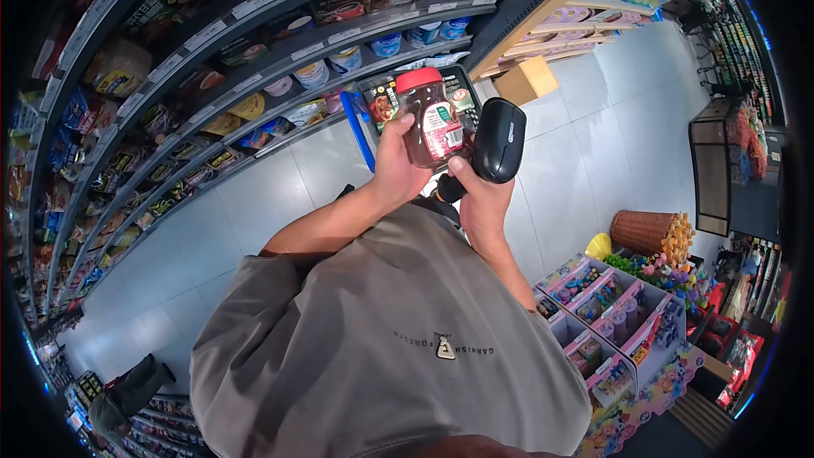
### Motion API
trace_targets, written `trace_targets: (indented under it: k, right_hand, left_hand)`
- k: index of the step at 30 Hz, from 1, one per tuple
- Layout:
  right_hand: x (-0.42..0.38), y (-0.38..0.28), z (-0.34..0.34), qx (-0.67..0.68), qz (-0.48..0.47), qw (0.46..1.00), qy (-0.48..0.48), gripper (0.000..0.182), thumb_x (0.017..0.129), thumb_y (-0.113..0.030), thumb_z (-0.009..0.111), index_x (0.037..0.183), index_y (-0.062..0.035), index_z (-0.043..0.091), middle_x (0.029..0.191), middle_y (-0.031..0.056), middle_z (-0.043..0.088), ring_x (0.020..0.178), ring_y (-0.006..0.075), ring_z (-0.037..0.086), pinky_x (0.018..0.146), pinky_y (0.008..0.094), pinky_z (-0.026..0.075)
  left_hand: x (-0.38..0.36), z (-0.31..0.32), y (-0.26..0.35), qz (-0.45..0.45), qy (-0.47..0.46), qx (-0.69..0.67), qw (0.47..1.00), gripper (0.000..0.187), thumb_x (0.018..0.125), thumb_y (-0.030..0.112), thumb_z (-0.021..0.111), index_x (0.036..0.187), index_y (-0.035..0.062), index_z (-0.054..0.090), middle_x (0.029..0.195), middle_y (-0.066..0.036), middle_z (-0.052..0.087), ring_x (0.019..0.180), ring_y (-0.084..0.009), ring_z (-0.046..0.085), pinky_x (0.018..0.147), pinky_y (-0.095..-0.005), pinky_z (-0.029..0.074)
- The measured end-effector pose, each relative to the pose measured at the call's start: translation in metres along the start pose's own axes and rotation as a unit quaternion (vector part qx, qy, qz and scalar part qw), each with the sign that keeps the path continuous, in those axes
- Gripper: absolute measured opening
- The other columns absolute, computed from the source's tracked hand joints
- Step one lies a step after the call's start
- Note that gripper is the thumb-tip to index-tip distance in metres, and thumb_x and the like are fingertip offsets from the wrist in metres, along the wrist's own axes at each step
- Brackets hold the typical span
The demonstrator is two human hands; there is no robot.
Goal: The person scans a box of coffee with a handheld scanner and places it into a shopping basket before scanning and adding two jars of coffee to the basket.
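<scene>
My left grip (402, 164) pinched the jar (411, 131); my right grip (485, 198) clasped the scanner (500, 140). Slack left-hand pressure on smooth sides could have dropped the jar.

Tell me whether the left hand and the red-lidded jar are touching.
Touching. The head view shows the left hand holding the red-lidded jar, with its thumb laid against the jar's side.
</scene>
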State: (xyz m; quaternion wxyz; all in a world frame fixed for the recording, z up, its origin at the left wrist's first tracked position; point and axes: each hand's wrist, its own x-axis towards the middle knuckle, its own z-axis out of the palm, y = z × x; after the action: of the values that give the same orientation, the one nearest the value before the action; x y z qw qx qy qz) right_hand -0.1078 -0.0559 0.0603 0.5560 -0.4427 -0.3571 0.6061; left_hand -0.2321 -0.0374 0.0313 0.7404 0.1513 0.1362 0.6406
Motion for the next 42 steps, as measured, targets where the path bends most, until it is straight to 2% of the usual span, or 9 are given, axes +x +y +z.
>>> trace_targets:
  k: [7, 9, 12, 15, 19, 21, 26, 33, 42]
  right_hand:
    - [0.008, 0.004, 0.000, -0.028, -0.035, 0.998, 0.034, 0.056, 0.070, 0.007, 0.075, 0.120, 0.0021, 0.050, 0.108, 0.0100, 0.060, 0.094, 0.0159, 0.060, 0.080, 0.0291, 0.050]
    - [0.012, 0.003, -0.002, -0.029, -0.047, 0.998, 0.032, 0.056, 0.069, 0.008, 0.076, 0.119, 0.0025, 0.051, 0.111, 0.0106, 0.060, 0.097, 0.0169, 0.060, 0.085, 0.0296, 0.049]
    - [0.016, 0.000, -0.001, -0.077, -0.046, 0.996, 0.016, 0.056, 0.069, 0.009, 0.076, 0.119, 0.0027, 0.052, 0.111, 0.0104, 0.061, 0.098, 0.0166, 0.060, 0.086, 0.0292, 0.049]
    - [0.019, 0.004, 0.000, -0.091, -0.084, 0.992, 0.012, 0.048, 0.071, 0.001, 0.079, 0.114, 0.0031, 0.056, 0.098, 0.0056, 0.062, 0.082, 0.0092, 0.058, 0.070, 0.0222, 0.047]
    - [0.021, 0.000, 0.004, -0.100, -0.099, 0.990, 0.024, 0.046, 0.073, 0.000, 0.078, 0.114, 0.0034, 0.057, 0.100, 0.0065, 0.063, 0.085, 0.0102, 0.058, 0.074, 0.0237, 0.048]
    - [0.023, -0.003, -0.004, -0.152, -0.051, 0.987, 0.005, 0.045, 0.074, 0.005, 0.073, 0.116, 0.0029, 0.056, 0.112, 0.0102, 0.063, 0.096, 0.0154, 0.061, 0.083, 0.0277, 0.050]
    - [0.014, -0.024, -0.014, -0.201, -0.015, 0.978, -0.058, 0.037, 0.076, 0.005, 0.066, 0.113, 0.0038, 0.059, 0.104, 0.0117, 0.066, 0.092, 0.0171, 0.064, 0.080, 0.0279, 0.050]
    - [-0.007, -0.042, -0.021, -0.268, 0.113, 0.933, -0.212, 0.037, 0.076, -0.003, 0.073, 0.110, 0.0033, 0.060, 0.102, 0.0103, 0.068, 0.086, 0.0148, 0.065, 0.075, 0.0285, 0.052]
    - [-0.007, -0.022, -0.022, -0.333, 0.112, 0.919, -0.179, 0.030, 0.071, -0.014, 0.080, 0.089, 0.0026, 0.063, 0.082, 0.0068, 0.067, 0.075, 0.0099, 0.060, 0.070, 0.0270, 0.049]
  left_hand:
    - [0.009, 0.013, 0.005, 0.037, 0.015, 0.056, 0.998, 0.056, 0.096, 0.037, 0.033, 0.139, 0.0011, 0.031, 0.138, -0.019, 0.043, 0.125, -0.0326, 0.045, 0.105, -0.0477, 0.038]
    - [0.011, 0.015, 0.005, 0.038, 0.028, 0.002, 0.999, 0.045, 0.096, 0.024, 0.029, 0.136, 0.0041, 0.033, 0.130, -0.017, 0.049, 0.118, -0.0267, 0.051, 0.102, -0.0440, 0.040]
    - [0.013, 0.008, 0.003, 0.030, 0.013, -0.014, 0.999, 0.044, 0.099, 0.030, 0.033, 0.135, 0.0039, 0.034, 0.127, -0.015, 0.051, 0.113, -0.0258, 0.055, 0.099, -0.0427, 0.044]
    - [0.014, 0.009, 0.006, 0.041, 0.025, 0.025, 0.999, 0.041, 0.099, 0.026, 0.040, 0.133, 0.0033, 0.036, 0.123, -0.013, 0.054, 0.109, -0.0241, 0.058, 0.095, -0.0406, 0.047]
    - [0.015, -0.002, 0.011, 0.054, 0.006, 0.038, 0.998, 0.041, 0.097, 0.017, 0.047, 0.134, 0.0010, 0.037, 0.128, -0.013, 0.051, 0.114, -0.0237, 0.055, 0.095, -0.0399, 0.047]
    - [0.014, -0.004, 0.014, 0.053, 0.011, 0.051, 0.997, 0.041, 0.097, 0.017, 0.047, 0.134, 0.0011, 0.037, 0.126, -0.013, 0.052, 0.114, -0.0233, 0.055, 0.096, -0.0401, 0.046]
    - [0.019, -0.017, 0.018, 0.091, 0.031, 0.061, 0.994, 0.040, 0.096, 0.015, 0.049, 0.133, 0.0012, 0.039, 0.124, -0.011, 0.054, 0.114, -0.0214, 0.054, 0.098, -0.0393, 0.044]
    - [0.019, -0.018, 0.023, 0.137, 0.053, 0.112, 0.983, 0.041, 0.092, 0.005, 0.054, 0.132, 0.0034, 0.042, 0.121, -0.007, 0.055, 0.111, -0.0167, 0.053, 0.098, -0.0353, 0.042]
    - [0.018, -0.022, 0.019, 0.108, 0.048, 0.126, 0.985, 0.043, 0.091, 0.005, 0.055, 0.132, 0.0032, 0.041, 0.123, -0.008, 0.054, 0.113, -0.0171, 0.053, 0.099, -0.0351, 0.042]
